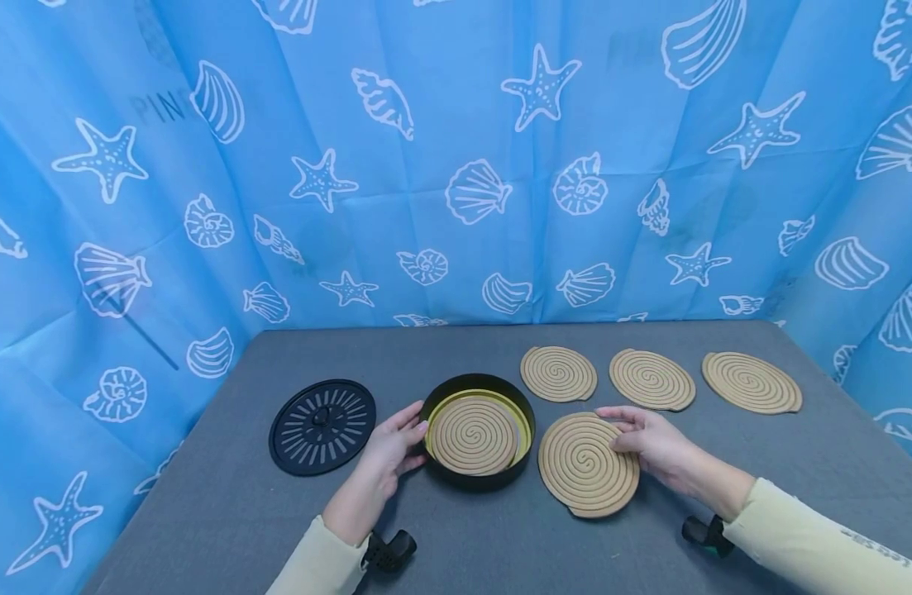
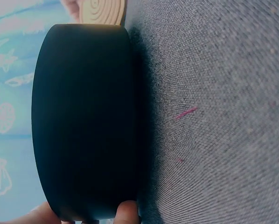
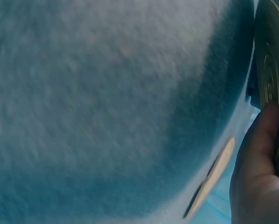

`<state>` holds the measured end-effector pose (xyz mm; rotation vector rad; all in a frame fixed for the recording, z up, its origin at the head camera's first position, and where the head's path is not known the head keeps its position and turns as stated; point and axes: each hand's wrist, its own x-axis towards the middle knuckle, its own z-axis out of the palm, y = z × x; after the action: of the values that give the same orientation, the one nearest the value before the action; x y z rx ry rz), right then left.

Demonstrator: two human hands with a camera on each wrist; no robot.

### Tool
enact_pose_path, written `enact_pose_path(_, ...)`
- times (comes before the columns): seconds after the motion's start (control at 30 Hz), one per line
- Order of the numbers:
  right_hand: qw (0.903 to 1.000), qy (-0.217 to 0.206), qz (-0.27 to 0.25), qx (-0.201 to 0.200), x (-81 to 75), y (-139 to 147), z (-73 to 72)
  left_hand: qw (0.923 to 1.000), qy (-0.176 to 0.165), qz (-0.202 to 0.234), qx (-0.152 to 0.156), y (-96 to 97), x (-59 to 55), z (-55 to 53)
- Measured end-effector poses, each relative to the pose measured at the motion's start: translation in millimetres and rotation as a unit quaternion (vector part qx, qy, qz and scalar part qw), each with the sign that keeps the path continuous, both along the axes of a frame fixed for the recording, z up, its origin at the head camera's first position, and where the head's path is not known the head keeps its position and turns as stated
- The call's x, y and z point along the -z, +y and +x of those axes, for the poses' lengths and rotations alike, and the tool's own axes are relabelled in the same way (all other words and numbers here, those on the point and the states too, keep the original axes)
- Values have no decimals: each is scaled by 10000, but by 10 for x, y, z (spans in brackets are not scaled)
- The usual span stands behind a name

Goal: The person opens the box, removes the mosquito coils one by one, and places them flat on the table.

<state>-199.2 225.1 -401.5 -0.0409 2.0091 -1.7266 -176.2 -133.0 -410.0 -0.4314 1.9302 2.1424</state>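
My left hand [image 1: 391,445] grips the left side of a round black tin [image 1: 479,482] with a yellow inside. In the left wrist view the tin's dark outer wall [image 2: 86,121] fills the middle, with fingertips at its lower end. A tan mosquito coil [image 1: 474,435] lies inside the tin. Just right of the tin, my right hand [image 1: 660,446] pinches another mosquito coil [image 1: 585,467] by its right edge, thumb on top. The right wrist view shows this coil [image 3: 272,65] edge-on, lifted off the cloth.
A black slotted round lid [image 1: 322,427] lies left of the tin. Along the back right of the grey table [image 1: 493,545] lie three more coils: one coil [image 1: 558,373], a middle coil [image 1: 652,379] and a far-right coil [image 1: 752,382]. A blue shell-print curtain [image 1: 456,165] hangs behind.
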Motion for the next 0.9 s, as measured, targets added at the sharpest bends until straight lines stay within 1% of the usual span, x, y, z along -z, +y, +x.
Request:
enact_pose_path(0.13,10000,-52,-24,32,36,-23,9,10000,-8,34,20,-5,-3,3)
enact_pose_path(0.23,9999,-42,88,30,40,-49,24,10000,-8,62,41,-13,-3,3)
enact_pose_path(0.53,9975,218,609,-296,25,-59,3,10000,-4,87,47,-11,-9,6)
enact_pose_path(0.67,9960,326,778,-289,24,-52,5,9999,-17,96,23,-9,-6,5)
enact_pose_path(0.9,9953,522,783,-215,-10,-21,4,9999,-22,103,-2,-16,16,-10)
